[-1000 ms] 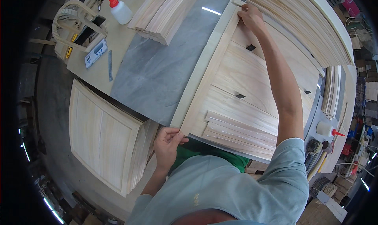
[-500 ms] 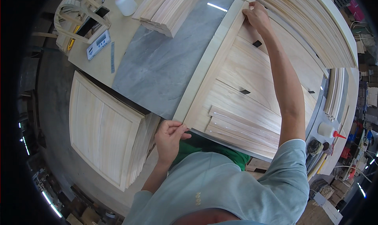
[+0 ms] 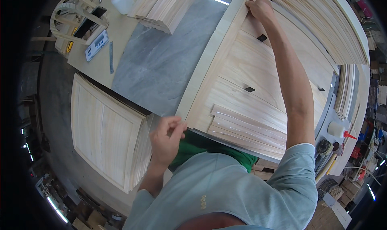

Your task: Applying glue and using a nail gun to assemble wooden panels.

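A wooden panel of pale boards (image 3: 238, 75) lies before me, with a long narrow wood strip (image 3: 216, 67) along its left side. Beside that strip runs a pale straight bar (image 3: 203, 71). My right hand (image 3: 260, 7) reaches across the panel, its fingers closed on the strip's far end. My left hand (image 3: 166, 140) is off the near corner, fingers loosely bent and apart, with nothing seen in them. Several thin slats (image 3: 246, 125) with glossy streaks lie on the panel's near part. Small black pieces (image 3: 249, 89) sit on its board seams.
Left are a grey stone-patterned slab (image 3: 161, 65), stacked framed panels (image 3: 107, 129) and a wood bundle (image 3: 161, 12). A red-tipped white bottle (image 3: 121, 2) stands behind; another glue bottle (image 3: 336, 130) lies right. Long strips (image 3: 322, 20) are piled at far right.
My left hand has come away from the strip's near end, moving left and toward me. My right hand stays at the far end. The whole view has shifted slightly.
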`<state>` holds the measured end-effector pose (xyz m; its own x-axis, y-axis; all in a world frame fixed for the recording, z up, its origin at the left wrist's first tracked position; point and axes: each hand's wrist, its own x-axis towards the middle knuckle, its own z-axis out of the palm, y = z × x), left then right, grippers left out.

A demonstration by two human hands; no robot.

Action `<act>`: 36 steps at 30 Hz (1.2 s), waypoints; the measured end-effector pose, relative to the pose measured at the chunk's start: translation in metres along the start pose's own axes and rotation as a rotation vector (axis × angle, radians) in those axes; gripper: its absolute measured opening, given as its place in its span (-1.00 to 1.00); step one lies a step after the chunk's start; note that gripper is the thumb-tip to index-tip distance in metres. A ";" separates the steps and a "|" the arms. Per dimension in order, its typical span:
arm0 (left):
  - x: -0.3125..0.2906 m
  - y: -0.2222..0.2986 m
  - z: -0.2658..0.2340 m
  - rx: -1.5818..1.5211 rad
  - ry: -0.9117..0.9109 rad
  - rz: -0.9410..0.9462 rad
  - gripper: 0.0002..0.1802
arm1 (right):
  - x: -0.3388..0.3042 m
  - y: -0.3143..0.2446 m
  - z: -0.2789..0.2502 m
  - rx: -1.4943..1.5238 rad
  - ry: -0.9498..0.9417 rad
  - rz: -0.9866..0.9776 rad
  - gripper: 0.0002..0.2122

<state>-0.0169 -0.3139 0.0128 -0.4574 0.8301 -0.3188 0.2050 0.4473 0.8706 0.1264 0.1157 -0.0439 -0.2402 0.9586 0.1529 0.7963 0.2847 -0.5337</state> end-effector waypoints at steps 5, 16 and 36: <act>0.086 0.055 0.037 0.190 -0.032 0.650 -0.71 | -0.001 -0.006 -0.003 -0.002 -0.011 -0.014 -0.75; 0.266 0.087 0.154 0.578 0.178 0.947 -0.51 | -0.002 -0.018 -0.012 0.207 -0.241 0.185 -0.86; 0.315 0.081 0.167 0.772 0.291 1.186 -0.57 | -0.466 0.172 -0.310 -0.344 0.343 0.836 -0.53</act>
<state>0.0004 0.0396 -0.0796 0.1736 0.7789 0.6026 0.9462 -0.3016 0.1172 0.5471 -0.2796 0.0506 0.6099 0.7865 0.0975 0.7682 -0.5566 -0.3163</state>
